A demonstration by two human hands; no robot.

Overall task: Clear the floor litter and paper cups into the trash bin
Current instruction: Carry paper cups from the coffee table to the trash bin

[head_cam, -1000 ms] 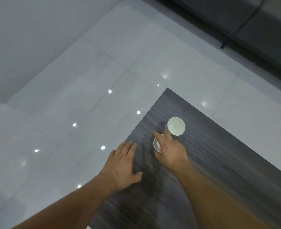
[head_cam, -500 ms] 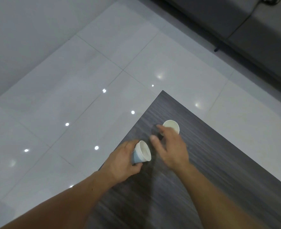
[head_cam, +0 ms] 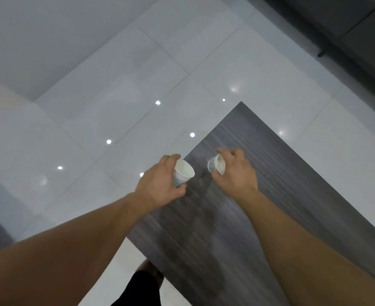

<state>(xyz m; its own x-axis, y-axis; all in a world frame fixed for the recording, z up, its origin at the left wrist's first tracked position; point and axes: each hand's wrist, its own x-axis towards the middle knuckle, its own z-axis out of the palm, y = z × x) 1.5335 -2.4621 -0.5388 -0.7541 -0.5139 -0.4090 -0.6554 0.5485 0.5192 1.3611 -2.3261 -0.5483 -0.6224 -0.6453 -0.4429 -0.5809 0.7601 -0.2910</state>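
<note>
The dark wood-grain tabletop (head_cam: pixel 277 180) ran blurred past the right edge. Over it, the right hand (head_cam: pixel 237 176) half-hid a white paper cup (head_cam: pixel 214 165).

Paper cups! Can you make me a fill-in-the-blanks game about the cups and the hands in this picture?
1. The left hand grips one paper cup and the right hand grips a second cup, so together they hold ____ cups.
2. Next to the pale floor, the wood-grain table looks much ____.
3. The number of cups standing on the table top is ____.

Missing words: two; darker; zero.
</note>
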